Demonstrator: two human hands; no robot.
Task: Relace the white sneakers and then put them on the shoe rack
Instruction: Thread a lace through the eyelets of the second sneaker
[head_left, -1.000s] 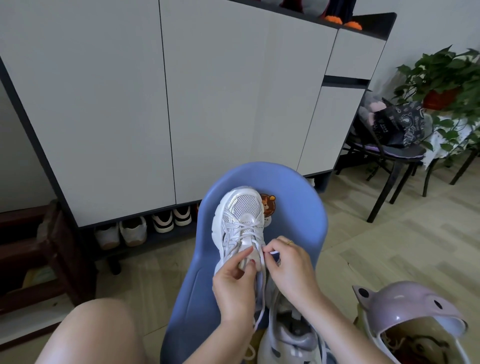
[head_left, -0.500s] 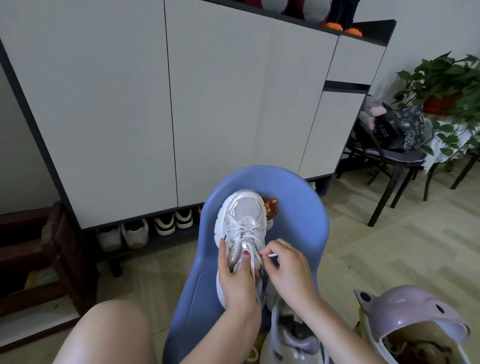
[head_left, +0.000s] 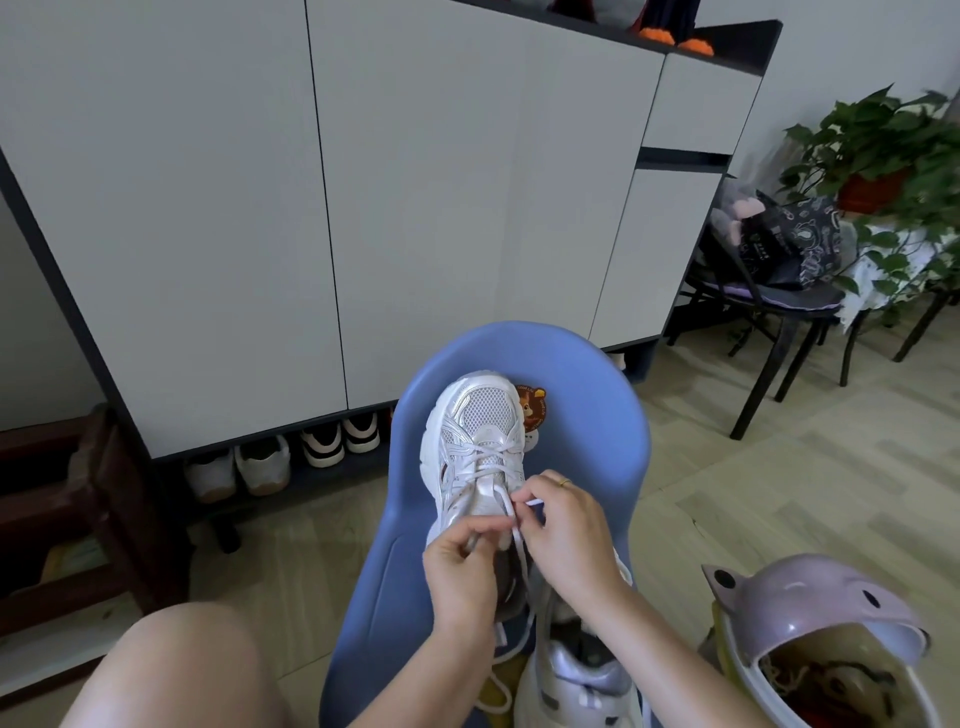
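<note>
Head view: I see the white sneaker (head_left: 475, 457) lying on the blue chair (head_left: 587, 415), toe away from me.
Hands: left hand (head_left: 460, 577) and right hand (head_left: 563, 530) each pinch the lace (head_left: 511, 514).
Risk: a hard tug could slide the sneaker off the seat.
Room: floor (head_left: 779, 493) lies open on my right; shoe rack (head_left: 270, 462) ahead, already part filled.

Your blue chair (head_left: 587, 415) carries one white sneaker (head_left: 480, 447), lying flat on the seat with its toe pointing away from you, just beside a round cartoon sticker (head_left: 532, 408). The chair stands on the pale wood-pattern floor (head_left: 779, 493). On that floor, at your near right, you have the second white sneaker (head_left: 576, 680) and a lilac helmet (head_left: 810, 613), its open side up.
</note>
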